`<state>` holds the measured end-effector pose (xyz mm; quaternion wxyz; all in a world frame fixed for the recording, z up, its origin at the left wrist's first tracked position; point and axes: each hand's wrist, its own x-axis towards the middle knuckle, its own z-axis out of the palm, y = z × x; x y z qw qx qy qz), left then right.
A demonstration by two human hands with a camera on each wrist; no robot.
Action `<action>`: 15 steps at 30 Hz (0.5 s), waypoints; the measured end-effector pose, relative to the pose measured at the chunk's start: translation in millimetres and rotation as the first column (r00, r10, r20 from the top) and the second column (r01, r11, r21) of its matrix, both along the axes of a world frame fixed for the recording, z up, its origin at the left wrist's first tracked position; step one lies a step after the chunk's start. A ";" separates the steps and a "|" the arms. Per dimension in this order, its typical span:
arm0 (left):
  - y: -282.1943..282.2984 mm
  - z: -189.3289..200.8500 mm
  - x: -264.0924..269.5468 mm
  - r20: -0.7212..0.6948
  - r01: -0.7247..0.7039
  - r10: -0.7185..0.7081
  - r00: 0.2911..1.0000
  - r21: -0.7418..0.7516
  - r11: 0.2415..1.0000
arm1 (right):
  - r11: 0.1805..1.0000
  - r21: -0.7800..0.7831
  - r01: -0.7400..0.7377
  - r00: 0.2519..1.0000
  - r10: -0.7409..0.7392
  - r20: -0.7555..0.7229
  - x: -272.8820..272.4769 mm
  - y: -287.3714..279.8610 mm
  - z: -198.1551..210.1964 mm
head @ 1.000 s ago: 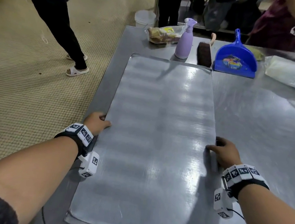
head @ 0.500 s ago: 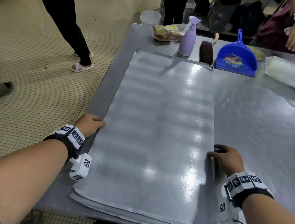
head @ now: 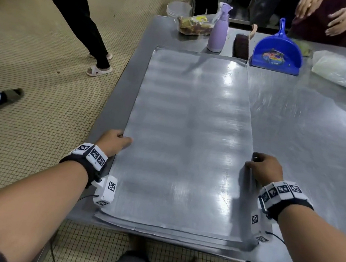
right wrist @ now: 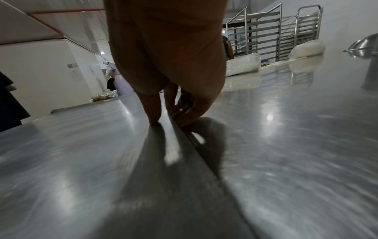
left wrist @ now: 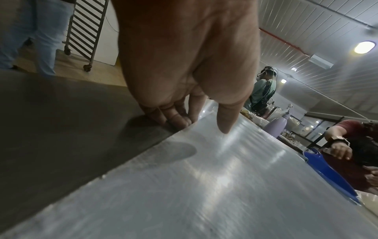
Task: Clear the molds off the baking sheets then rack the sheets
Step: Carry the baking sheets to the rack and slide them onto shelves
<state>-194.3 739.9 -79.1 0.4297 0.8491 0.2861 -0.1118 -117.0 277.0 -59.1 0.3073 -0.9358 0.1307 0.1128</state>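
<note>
The baking sheet (head: 188,137) lies flat on the steel worktop (head: 306,146), bare of molds. It looks thin, stiff, wide and slippery, so the long edges are the right hold. The left hand (head: 113,141) and right hand (head: 266,168) grip those edges, thumbs on top.

Your right hand (right wrist: 169,64) gripped the right edge of the baking sheet (right wrist: 81,161), thumb (right wrist: 152,110) pressed on top, fingers (right wrist: 184,113) curled under the rim. The steel table (right wrist: 296,145) spread right, wrapped bundles (right wrist: 243,64) and tray racks (right wrist: 266,35) stood far off
</note>
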 end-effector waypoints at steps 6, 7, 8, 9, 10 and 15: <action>-27.5 6.1 -28.8 -0.094 0.109 -0.094 0.991 0.171 0.979 | 0.965 -0.128 -0.229 0.972 0.234 0.026 -17.9 -0.2 -8.6; -36.1 5.9 -38.4 -0.114 0.134 -0.109 0.987 0.232 0.963 | 0.942 -0.170 -0.290 0.953 0.301 0.044 -27.0 0.8 -9.5; -47.0 6.8 -49.0 -0.120 0.160 -0.130 0.984 0.291 0.943 | 0.916 -0.211 -0.341 0.930 0.361 0.064 -37.1 2.0 -10.8; -57.6 7.3 -59.6 -0.129 0.193 -0.157 0.979 0.340 0.920 | 0.887 -0.247 -0.390 0.906 0.418 0.070 -47.8 4.0 -11.3; -68.6 7.4 -69.6 -0.137 0.231 -0.192 0.972 0.390 0.891 | 0.854 -0.268 -0.445 0.877 0.477 0.065 -58.0 5.5 -12.1; -118.1 13.1 -112.7 -0.175 0.361 -0.316 0.933 0.465 0.808 | 0.752 -0.169 -0.637 0.752 0.654 0.074 -100.8 14.0 -11.8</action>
